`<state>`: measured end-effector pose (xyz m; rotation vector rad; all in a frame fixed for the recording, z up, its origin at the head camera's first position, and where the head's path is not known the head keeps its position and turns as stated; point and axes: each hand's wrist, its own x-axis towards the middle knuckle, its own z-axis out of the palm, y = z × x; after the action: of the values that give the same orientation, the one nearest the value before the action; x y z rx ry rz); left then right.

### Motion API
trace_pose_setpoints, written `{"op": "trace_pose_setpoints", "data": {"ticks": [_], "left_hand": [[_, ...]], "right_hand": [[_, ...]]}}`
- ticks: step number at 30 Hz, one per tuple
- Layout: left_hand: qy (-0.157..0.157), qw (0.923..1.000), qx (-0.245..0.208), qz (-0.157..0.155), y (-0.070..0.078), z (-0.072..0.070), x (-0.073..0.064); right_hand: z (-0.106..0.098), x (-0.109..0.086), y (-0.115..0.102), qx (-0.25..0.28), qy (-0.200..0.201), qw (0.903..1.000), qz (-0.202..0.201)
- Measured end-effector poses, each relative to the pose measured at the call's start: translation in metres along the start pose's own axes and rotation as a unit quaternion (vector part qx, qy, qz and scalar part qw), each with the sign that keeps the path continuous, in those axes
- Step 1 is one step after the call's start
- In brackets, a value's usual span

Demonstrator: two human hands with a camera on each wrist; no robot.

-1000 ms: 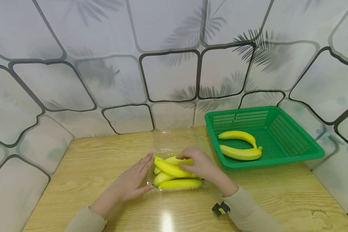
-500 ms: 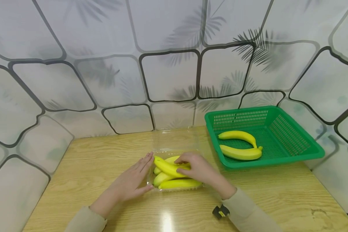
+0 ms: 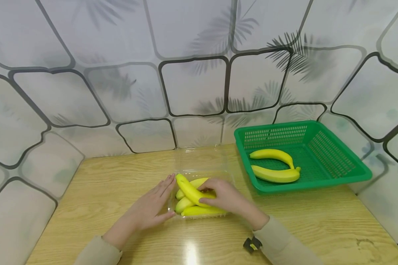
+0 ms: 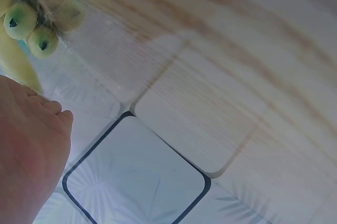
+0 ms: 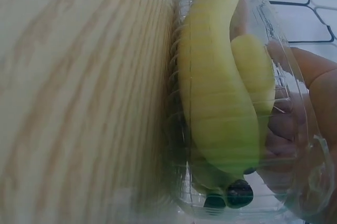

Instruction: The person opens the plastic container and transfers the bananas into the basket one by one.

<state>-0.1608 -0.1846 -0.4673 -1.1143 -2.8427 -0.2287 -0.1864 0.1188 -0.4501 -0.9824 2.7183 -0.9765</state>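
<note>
Slanting leftward from right grip [image 3: 223, 195]: top banana [image 3: 189, 189], right end held

I face a pale wall [image 3: 199, 88] patterned with rounded blocks outlined in grey and black, grey palm leaves [image 3: 292, 51] scattered over it. The same pattern flanks me left and right. My table [image 3: 103, 184] is light wood-grain, with a white glare [image 3: 190, 254] near me and a dark mark [image 3: 365, 242] towards my right.
</note>
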Motion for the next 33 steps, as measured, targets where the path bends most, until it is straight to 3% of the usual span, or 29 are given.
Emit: {"op": "trace_pose_setpoints", "data": {"ticks": [14, 33], "left_hand": [[-0.002, 1.0, 0.001, -0.002, 0.0009, -0.0009, -0.0007], [0.001, 1.0, 0.001, -0.001, 0.001, -0.0013, 0.0]], "right_hand": [[0.0039, -0.0005, -0.001, -0.04, -0.002, 0.9991, -0.008], [-0.0026, -0.005, 0.0006, -0.038, 0.008, 0.9992, -0.006]]}}
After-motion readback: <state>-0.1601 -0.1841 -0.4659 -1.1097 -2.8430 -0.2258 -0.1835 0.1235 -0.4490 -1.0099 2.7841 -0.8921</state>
